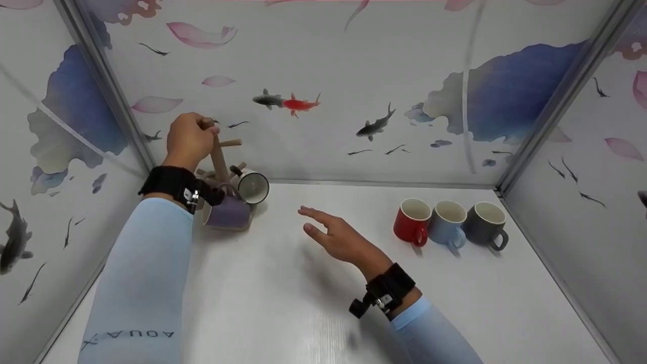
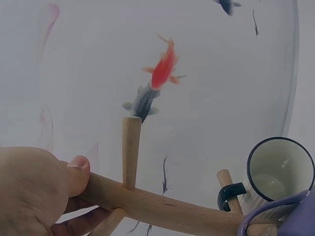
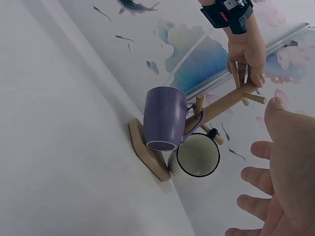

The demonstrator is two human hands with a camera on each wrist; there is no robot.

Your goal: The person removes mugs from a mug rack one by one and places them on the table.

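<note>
A wooden mug tree (image 1: 218,163) stands at the back left, and my left hand (image 1: 191,139) grips the top of its post. In the left wrist view, thumb and fingers (image 2: 78,177) close round the wood beside an upper peg. On the lower pegs hang a purple mug (image 3: 165,118) and a white enamel mug (image 1: 252,187) with a dark rim and dark handle. My right hand (image 1: 341,237) hovers over the table to the right of the mug tree, holding nothing. Its fingers are spread and fairly straight in the right wrist view.
To the right stand a red mug (image 1: 412,222), a light blue mug (image 1: 447,222) and a dark grey mug (image 1: 485,225) in a row, upright, handles toward me. The white table (image 1: 283,313) is enclosed by printed panels (image 1: 328,60) at the back and both sides.
</note>
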